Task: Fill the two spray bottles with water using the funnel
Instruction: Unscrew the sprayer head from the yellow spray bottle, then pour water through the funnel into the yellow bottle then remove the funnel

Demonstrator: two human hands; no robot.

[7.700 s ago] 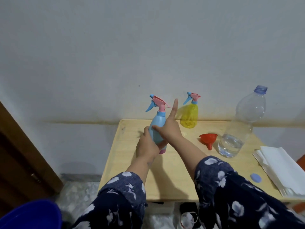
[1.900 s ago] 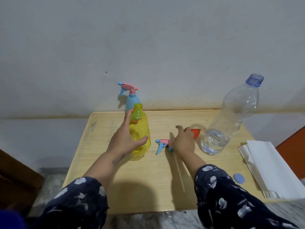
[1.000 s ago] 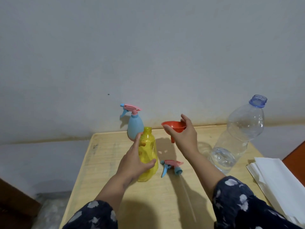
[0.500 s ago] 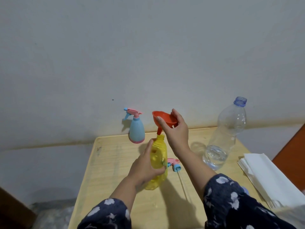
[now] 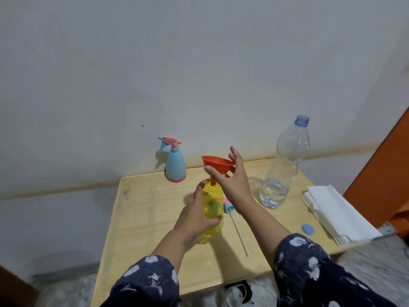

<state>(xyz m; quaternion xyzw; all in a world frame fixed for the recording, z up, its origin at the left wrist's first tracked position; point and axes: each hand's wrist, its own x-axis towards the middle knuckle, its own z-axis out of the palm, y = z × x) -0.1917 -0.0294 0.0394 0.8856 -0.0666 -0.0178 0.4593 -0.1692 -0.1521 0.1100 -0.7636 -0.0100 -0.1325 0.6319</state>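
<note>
No writing is readable. Left hand (image 5: 195,214) grips the yellow bottle (image 5: 213,209) on the surface (image 5: 141,218); right hand (image 5: 232,180) fingers pinch the red funnel (image 5: 215,163) in its neck. Water bottle (image 5: 285,165) holds little water.

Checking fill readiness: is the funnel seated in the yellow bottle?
Seated: the funnel spout enters the yellow bottle neck, the right hand at its rim.
</note>
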